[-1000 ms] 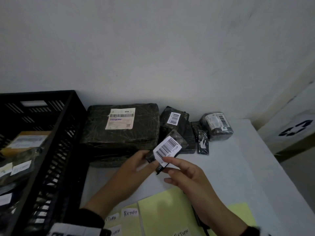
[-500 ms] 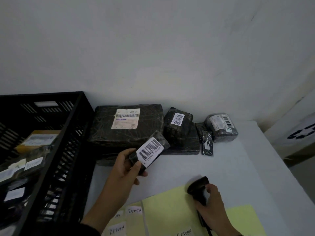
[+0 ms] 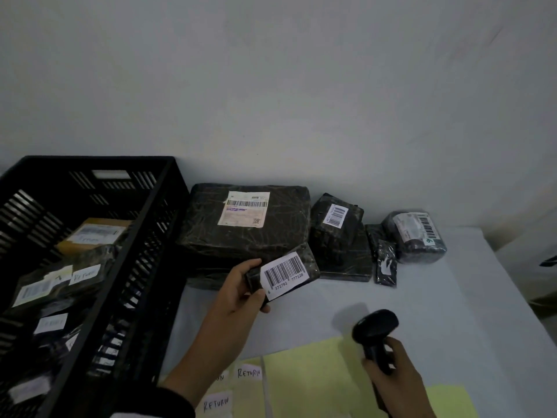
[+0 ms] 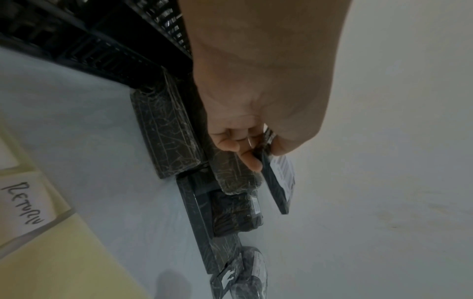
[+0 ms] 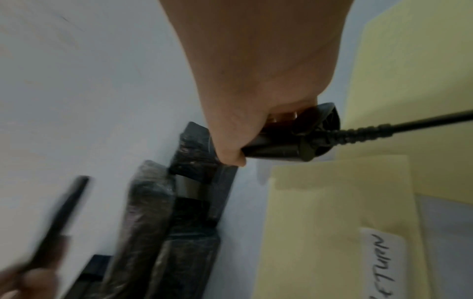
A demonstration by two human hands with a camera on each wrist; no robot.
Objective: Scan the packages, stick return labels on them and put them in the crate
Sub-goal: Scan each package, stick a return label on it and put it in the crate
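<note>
My left hand grips a small flat black package by its left end, holding it above the table with its white barcode label facing up. From the left wrist view the same package shows edge-on below my fingers. Lower right, my right hand is wrapped round the handle of a black barcode scanner, whose head is raised over the yellow sheets. The scanner's handle and its cable appear in the right wrist view. White handwritten RETURN labels sit on yellow backing sheets at the near edge.
A black slatted crate stands at the left with several labelled packages inside. Against the wall lie a large black parcel, a smaller black package stacked on a flat one, a thin black packet and a grey wrapped bundle. The table edge runs down the right.
My right hand let go of the small package, dropped to the yellow sheets and picked up the scanner, now raised higher. The left hand alone keeps the package, shifted slightly left.
</note>
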